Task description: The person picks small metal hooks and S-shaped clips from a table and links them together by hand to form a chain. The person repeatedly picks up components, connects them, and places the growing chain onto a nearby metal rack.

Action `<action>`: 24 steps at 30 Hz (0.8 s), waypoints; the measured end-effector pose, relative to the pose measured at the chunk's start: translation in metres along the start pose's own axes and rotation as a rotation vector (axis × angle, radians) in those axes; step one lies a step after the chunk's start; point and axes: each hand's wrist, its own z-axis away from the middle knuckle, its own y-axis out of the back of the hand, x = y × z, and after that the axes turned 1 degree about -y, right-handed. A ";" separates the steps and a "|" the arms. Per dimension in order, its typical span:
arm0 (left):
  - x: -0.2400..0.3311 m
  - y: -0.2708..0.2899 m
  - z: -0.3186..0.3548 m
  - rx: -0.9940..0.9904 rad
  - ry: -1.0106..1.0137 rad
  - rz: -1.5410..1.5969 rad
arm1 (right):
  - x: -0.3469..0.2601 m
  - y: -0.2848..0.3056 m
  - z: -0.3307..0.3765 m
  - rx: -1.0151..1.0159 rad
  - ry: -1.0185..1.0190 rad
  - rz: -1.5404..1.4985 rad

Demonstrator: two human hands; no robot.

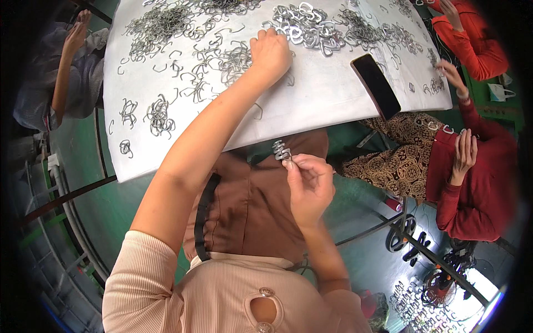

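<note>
My left hand reaches over the white-covered table. Its fingers are curled down at the edge of a heap of thick, shiny silver metal links; whatever they pinch is hidden beneath them. Thin, dark, C-shaped wire rings lie in a loose pile just left of that hand. Closer to my body, past the table's near edge, my right hand is closed. Between its thumb and fingers it pinches a short bunch of silver metal links, which sticks up from the fingertips.
A dark smartphone lies at the table's near right edge. More wire rings sit in small clusters at the left. One person is at the left; people in orange and dark red are at the right, the latter holding a link chain.
</note>
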 end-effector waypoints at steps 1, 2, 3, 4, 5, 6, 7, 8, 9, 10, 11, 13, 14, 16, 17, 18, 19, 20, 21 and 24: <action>-0.001 -0.004 0.003 0.025 -0.038 -0.015 | -0.001 -0.001 0.001 -0.023 -0.008 -0.002; -0.002 -0.006 0.005 0.051 -0.074 -0.030 | 0.000 -0.004 0.000 0.029 -0.014 -0.042; -0.003 -0.002 0.009 0.042 -0.081 0.040 | 0.000 -0.004 0.000 0.027 -0.010 -0.026; -0.005 0.002 0.017 0.033 -0.085 0.110 | 0.001 -0.002 0.001 0.023 -0.007 -0.010; -0.006 0.007 0.026 0.026 -0.089 0.180 | 0.002 -0.002 0.002 0.019 -0.002 0.005; -0.008 0.011 0.036 -0.010 -0.077 0.280 | 0.003 -0.002 0.003 0.024 -0.007 -0.015; -0.009 0.015 0.048 -0.044 -0.064 0.384 | 0.004 -0.003 0.003 0.028 -0.011 -0.032; -0.011 0.019 0.059 -0.077 -0.051 0.487 | 0.005 -0.004 0.004 0.032 -0.015 -0.049; -0.014 0.023 0.071 -0.057 -0.033 0.563 | 0.005 -0.006 0.005 0.023 -0.010 -0.036; -0.017 0.026 0.083 -0.034 -0.017 0.645 | 0.005 -0.006 0.005 0.014 -0.003 -0.017; -0.019 0.030 0.095 -0.012 -0.002 0.726 | 0.005 -0.007 0.005 0.007 0.004 0.002; -0.021 0.048 0.117 -0.054 0.074 0.821 | 0.004 -0.008 0.008 0.007 -0.017 0.006; -0.022 0.058 0.127 -0.104 0.118 0.886 | 0.003 -0.008 0.008 0.005 -0.028 0.020; -0.017 0.083 0.148 -0.203 0.243 1.026 | -0.002 -0.011 0.008 0.002 -0.038 0.034; -0.017 0.088 0.156 -0.191 0.261 1.073 | -0.001 -0.014 0.008 0.008 -0.032 0.009; -0.017 0.090 0.163 -0.178 0.278 1.123 | -0.001 -0.017 0.007 0.012 -0.023 -0.013; -0.017 0.094 0.170 -0.164 0.296 1.173 | -0.001 -0.020 0.007 0.017 -0.013 -0.036; -0.017 0.099 0.176 -0.174 0.318 1.161 | 0.001 -0.022 0.008 0.009 -0.010 -0.042; -0.016 0.104 0.180 -0.164 0.321 1.201 | 0.001 -0.024 0.009 0.011 -0.002 -0.028; -0.014 0.114 0.192 -0.135 0.327 1.293 | 0.000 -0.031 0.009 0.010 0.018 -0.001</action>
